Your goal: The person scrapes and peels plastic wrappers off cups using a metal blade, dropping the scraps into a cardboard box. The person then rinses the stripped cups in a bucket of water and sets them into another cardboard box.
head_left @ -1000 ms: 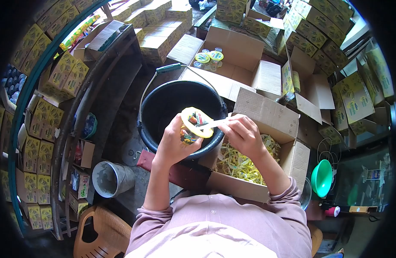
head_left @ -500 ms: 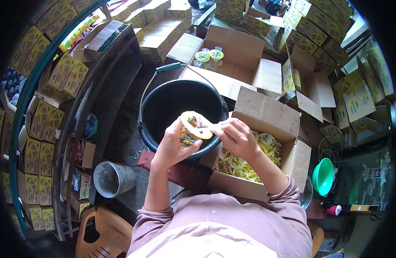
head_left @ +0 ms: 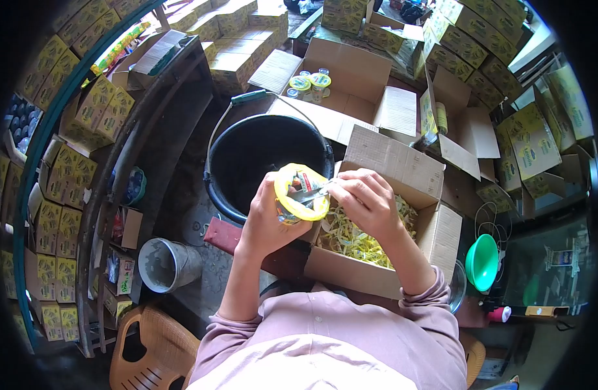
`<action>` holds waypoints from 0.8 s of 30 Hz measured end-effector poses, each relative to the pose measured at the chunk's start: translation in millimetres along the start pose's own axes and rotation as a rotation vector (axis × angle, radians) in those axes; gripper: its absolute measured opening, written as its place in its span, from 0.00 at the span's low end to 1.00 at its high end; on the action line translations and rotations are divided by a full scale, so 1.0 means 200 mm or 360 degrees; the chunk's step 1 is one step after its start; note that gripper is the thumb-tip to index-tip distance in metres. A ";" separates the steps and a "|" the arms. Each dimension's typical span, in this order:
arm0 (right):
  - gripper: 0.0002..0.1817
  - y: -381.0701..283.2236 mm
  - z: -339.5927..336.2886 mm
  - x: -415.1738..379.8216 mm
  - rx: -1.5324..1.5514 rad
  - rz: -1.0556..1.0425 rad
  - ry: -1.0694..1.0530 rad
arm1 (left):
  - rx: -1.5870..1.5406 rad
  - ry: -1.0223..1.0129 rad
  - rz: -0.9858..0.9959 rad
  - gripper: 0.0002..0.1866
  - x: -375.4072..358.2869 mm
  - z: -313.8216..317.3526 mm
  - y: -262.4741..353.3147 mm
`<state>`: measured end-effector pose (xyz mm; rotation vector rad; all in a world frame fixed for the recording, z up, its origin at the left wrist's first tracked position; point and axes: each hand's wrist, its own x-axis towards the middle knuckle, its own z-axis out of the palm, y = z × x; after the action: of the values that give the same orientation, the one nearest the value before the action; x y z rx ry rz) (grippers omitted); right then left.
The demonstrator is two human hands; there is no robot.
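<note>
My left hand (head_left: 265, 218) is wrapped round a plastic cup (head_left: 305, 195) with a yellow rim, tilted so its top faces me. My right hand (head_left: 367, 200) is closed at the cup's right side, its fingertips pinching a shiny strip or flap at the cup's top; what exactly it is cannot be made out. The cup is above the near right rim of a black bucket (head_left: 230, 211). Under my right hand stands an open carton (head_left: 393, 156) holding a heap of yellow strips (head_left: 357, 244).
Behind is an open box (head_left: 347, 62) with several lidded cups (head_left: 310, 82). At left stand a grey pail (head_left: 170, 265), an orange chair (head_left: 157, 344) and a shelf of yellow cartons (head_left: 58, 231). A green bowl (head_left: 482, 262) is at right.
The cup has turned with its top more towards me, and its top now looks partly opened. My right hand has moved slightly right, and the view has shifted a little.
</note>
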<state>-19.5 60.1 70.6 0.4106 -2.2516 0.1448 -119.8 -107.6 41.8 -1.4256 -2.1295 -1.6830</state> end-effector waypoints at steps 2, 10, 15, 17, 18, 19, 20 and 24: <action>0.10 -0.01 -0.02 0.00 -0.0006 -0.0021 0.0023 | 0.0006 -0.0015 -0.0018 0.31 0.00 -0.01 0.05; 0.10 -0.05 -0.07 0.00 0.0003 -0.0077 0.0014 | -0.0039 -0.0063 -0.0149 0.29 -0.03 -0.05 0.15; 0.10 -0.05 -0.04 -0.01 0.0046 -0.0105 -0.0020 | -0.0075 -0.0061 -0.0212 0.27 -0.05 -0.06 0.15; 0.09 -0.05 -0.04 0.00 0.0065 -0.0099 -0.0011 | -0.0085 -0.0065 -0.0219 0.26 -0.05 -0.06 0.15; 0.08 -0.05 -0.03 0.01 0.0076 -0.0088 0.0001 | -0.0096 -0.0067 -0.0221 0.26 -0.04 -0.06 0.15; 0.07 -0.05 -0.03 0.01 0.0084 -0.0074 0.0012 | -0.0109 -0.0070 -0.0221 0.26 -0.04 -0.06 0.15; 0.08 -0.05 -0.03 0.01 0.0087 -0.0089 -0.0007 | -0.0131 -0.0081 -0.0230 0.26 -0.03 -0.06 0.14; 0.12 0.00 -0.04 -0.01 0.0088 -0.0100 -0.0076 | -0.0207 -0.0137 -0.0218 0.26 0.01 -0.03 0.12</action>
<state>-12.4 61.6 75.0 0.5193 -2.2829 0.1665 -107.1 -112.1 62.8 -1.4398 -2.2485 -1.8732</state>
